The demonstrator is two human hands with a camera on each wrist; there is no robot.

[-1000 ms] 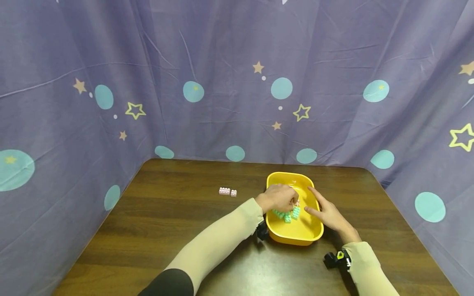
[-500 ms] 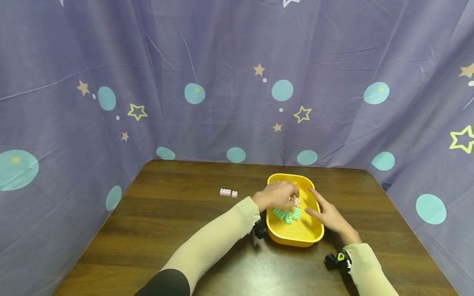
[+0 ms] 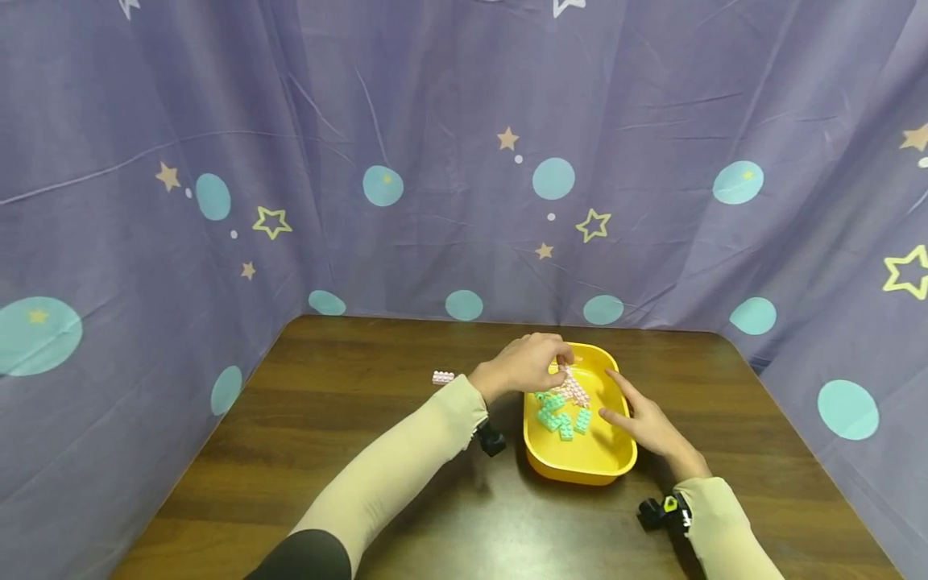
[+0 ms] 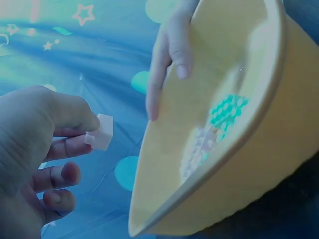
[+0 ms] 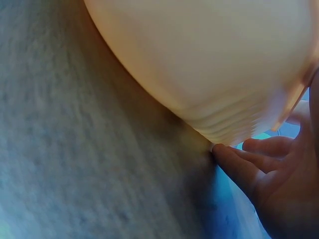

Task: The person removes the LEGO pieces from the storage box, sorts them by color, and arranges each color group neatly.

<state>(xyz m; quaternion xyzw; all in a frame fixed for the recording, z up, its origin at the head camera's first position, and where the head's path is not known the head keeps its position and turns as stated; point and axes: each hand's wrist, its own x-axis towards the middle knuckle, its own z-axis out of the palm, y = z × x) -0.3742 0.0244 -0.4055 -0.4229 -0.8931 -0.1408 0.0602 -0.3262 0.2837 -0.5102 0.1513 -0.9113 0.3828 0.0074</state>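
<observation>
My left hand (image 3: 525, 364) is over the far left of a yellow plastic bin (image 3: 573, 471). In the left wrist view its thumb and index finger pinch a small pale pink toy brick (image 4: 103, 133), while the other fingers curl loosely. Inside the bin lie several green toy bricks (image 3: 553, 412) and several pink toy bricks (image 3: 573, 391). My right hand (image 3: 651, 423) holds the bin's right wall, its thumb over the rim. The right wrist view shows fingers (image 5: 237, 167) of that hand against the bin's outside.
A longer pink brick (image 3: 443, 377) lies on the brown wooden table (image 3: 348, 362) left of the bin, beside my left wrist. Behind the table hangs a purple curtain (image 3: 435, 161) with stars and dots.
My left hand has lifted from the bricks and moved left and back towards the bin's far left corner, uncovering more bricks. It now hides the smaller pink brick on the table. My right hand stays put.
</observation>
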